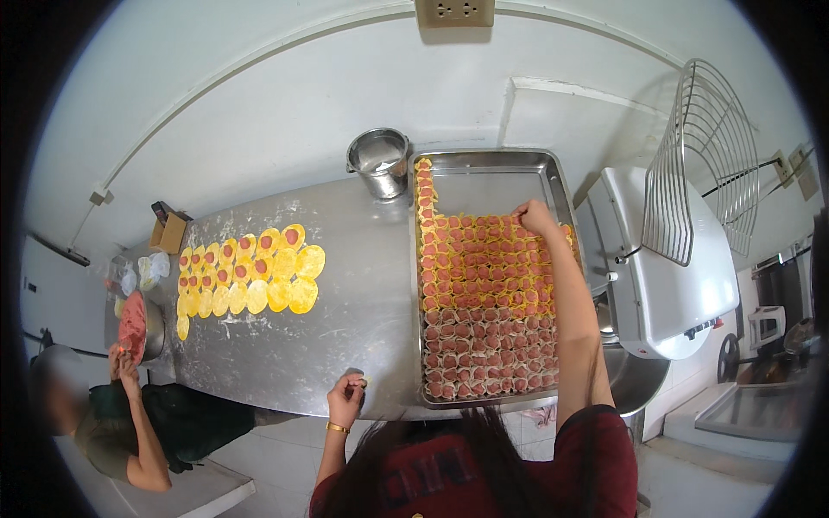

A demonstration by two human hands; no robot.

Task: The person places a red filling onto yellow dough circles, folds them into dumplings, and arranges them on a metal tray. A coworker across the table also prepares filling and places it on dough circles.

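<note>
A large steel tray (484,157) holds many small open-topped dumplings (484,276) in close rows, yellow-wrapped toward the back and paler toward the front. One column of them runs up the tray's left side to the far edge. Over the far end of the rows, my right hand (537,217) is closed, its fingertips down on a dumpling at the row's edge; the fingers partly cover it. My left hand (347,397) hovers by the table's front edge, left of the tray, with fingers pinched together. A tiny pale bit shows at its fingertips, too small to name.
Yellow round wrappers (250,276), several topped with meat, lie on the floured steel table (363,302). A steel pot (380,164) stands behind. At left, a co-worker's hands (126,358) handle meat (132,324) over a bowl. Right of the tray is a white machine with a wire guard (704,164).
</note>
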